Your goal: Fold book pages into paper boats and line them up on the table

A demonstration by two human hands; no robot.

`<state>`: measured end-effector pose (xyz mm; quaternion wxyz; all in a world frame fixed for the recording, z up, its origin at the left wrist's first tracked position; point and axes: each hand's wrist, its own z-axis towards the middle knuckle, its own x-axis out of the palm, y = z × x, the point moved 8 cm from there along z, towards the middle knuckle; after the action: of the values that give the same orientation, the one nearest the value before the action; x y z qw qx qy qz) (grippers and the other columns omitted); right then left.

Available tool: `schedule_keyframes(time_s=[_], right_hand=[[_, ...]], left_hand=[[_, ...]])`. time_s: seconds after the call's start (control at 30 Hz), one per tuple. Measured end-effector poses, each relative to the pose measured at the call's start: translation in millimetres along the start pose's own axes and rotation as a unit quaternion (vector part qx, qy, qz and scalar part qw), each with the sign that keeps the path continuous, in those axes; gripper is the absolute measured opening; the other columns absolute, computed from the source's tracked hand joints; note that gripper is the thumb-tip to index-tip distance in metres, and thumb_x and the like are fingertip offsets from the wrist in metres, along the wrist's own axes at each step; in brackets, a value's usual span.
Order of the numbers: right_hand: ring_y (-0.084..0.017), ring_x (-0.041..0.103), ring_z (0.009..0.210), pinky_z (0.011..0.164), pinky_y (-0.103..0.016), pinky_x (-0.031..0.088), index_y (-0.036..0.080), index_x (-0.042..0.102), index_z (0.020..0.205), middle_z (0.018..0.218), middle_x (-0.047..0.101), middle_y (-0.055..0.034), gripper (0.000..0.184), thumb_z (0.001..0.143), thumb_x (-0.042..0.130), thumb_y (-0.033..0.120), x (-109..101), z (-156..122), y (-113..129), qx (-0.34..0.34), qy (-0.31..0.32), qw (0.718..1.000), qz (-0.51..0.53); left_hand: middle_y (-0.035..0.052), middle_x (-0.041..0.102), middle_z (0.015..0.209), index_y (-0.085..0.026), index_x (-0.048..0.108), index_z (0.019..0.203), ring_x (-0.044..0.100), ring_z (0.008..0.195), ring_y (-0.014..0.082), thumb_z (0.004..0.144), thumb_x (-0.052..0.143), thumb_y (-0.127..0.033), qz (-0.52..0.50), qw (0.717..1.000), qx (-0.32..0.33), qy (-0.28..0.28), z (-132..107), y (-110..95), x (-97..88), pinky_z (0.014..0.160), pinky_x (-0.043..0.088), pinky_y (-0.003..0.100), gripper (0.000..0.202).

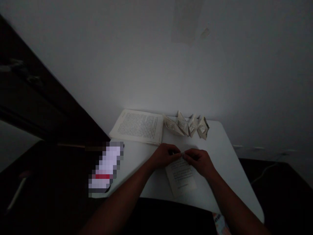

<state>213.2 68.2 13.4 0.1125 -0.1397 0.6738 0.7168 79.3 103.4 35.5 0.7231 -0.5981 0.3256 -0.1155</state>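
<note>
A printed sheet of paper (182, 178) lies on the white table in front of me, its far end drawn up between my hands. My left hand (168, 155) pinches that far end from the left, thumb and fingers together. From the right, my right hand (197, 160) pinches the same end, its fingertips almost touching the left ones. The fingers cover the paper's top, so how it is folded there cannot be made out. Beyond my hands several folded paper boats (183, 123) stand in a row near the wall.
A stack of printed pages (139, 127) lies at the table's back left. A blurred-out phone (106, 168) rests on the left edge. The white table (227, 182) stands against a pale wall (137, 65). A dark door (36, 85) is at left.
</note>
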Motion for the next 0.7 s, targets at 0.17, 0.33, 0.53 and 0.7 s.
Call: schedule_keyframes(time_s=[0.17,0.33,0.53,0.7], right_hand=[[-0.013,0.056,0.050,0.048,-0.024,0.046,0.017,0.067,0.073,0.055,0.061,-0.0006,0.026,0.073,0.064,0.043,-2,0,-2,0.005,-0.013,1.000,0.011],[-0.014,0.058,0.056,0.054,-0.024,0.047,0.017,0.067,0.073,0.062,0.064,-0.0016,0.023,0.076,0.062,0.040,-1,0,4,-0.024,0.000,1.000,-0.010],[-0.015,0.057,0.060,0.058,-0.025,0.046,0.018,0.065,0.073,0.065,0.063,-0.0019,0.020,0.079,0.059,0.036,-3,-1,15,-0.057,-0.006,0.996,-0.070],[-0.015,0.057,0.058,0.056,-0.025,0.046,0.018,0.065,0.071,0.064,0.063,-0.0024,0.023,0.077,0.060,0.040,-16,-2,5,-0.045,-0.068,0.995,-0.060]], left_hand=[[0.0015,0.063,0.060,-0.015,0.070,0.074,0.051,0.053,0.0105,0.073,0.060,-0.025,0.018,1.000,0.004,0.010,2,1,7.3,0.050,0.037,0.019,0.014],[0.0009,0.062,0.060,-0.015,0.070,0.075,0.048,0.051,0.0096,0.072,0.061,-0.024,0.031,0.999,0.018,-0.011,3,1,6.9,0.050,0.036,0.019,0.013],[0.0009,0.063,0.062,-0.016,0.070,0.075,0.051,0.054,0.0107,0.073,0.061,-0.025,0.011,1.000,0.009,-0.003,3,2,7.5,0.054,0.038,0.021,0.013],[0.0017,0.065,0.064,-0.016,0.069,0.071,0.056,0.060,0.0127,0.072,0.063,-0.026,-0.010,1.000,-0.016,-0.018,2,8,-2.0,0.059,0.041,0.022,0.012]])
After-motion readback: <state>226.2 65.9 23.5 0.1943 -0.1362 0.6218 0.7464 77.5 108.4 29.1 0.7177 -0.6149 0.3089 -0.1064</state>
